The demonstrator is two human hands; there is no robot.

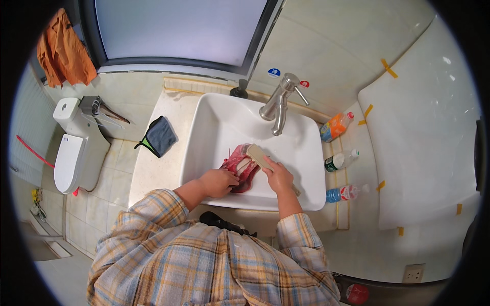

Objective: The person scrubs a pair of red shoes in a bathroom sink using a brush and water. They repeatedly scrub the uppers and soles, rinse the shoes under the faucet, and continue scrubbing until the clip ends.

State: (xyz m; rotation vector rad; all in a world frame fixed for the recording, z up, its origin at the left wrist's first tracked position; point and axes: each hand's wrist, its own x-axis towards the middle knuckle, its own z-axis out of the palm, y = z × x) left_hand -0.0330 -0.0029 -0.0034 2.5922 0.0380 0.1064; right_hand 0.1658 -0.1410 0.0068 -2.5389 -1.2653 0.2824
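A white washbasin (214,122) lies in front of me. In its near part is a red item (246,183) with darker and whitish patches; whether it is a shoe or a bundled cloth I cannot tell. My left hand (218,182) grips its left side, fingers curled against it. My right hand (278,177) is closed around a beige scrubbing brush (259,155), whose broad head rests against the item's upper right. The brush's handle end shows below my right hand. The bristles are hidden underneath.
A metal faucet (280,104) rises at the basin's back edge beside a dark soap-dispenser top (239,89). A grey cloth (159,136) lies on the counter at left. Along the right stand an orange bottle (334,128), a clear bottle (339,160) and a blue bottle (339,194).
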